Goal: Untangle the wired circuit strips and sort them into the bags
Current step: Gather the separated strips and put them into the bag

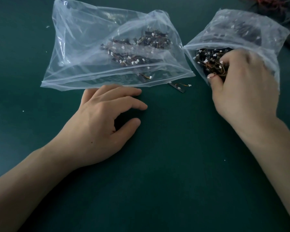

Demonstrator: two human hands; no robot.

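Two clear zip bags lie on the dark green table. The large left bag (pixel 84 41) holds a pile of wired circuit strips (pixel 141 47). The smaller right bag (pixel 251 30) is open toward me. My right hand (pixel 243 87) reaches into its mouth and its curled fingers grip a tangled clump of strips (pixel 211 64) with orange and brown wires and white connectors. My left hand (pixel 105 121) rests on the table just below the left bag's zip edge, fingers relaxed and holding nothing. One loose strip (pixel 179 87) lies on the table between the bags.
A heap of red and dark wires (pixel 274 4) sits at the far right top corner. Small white specks dot the green table (pixel 166 164).
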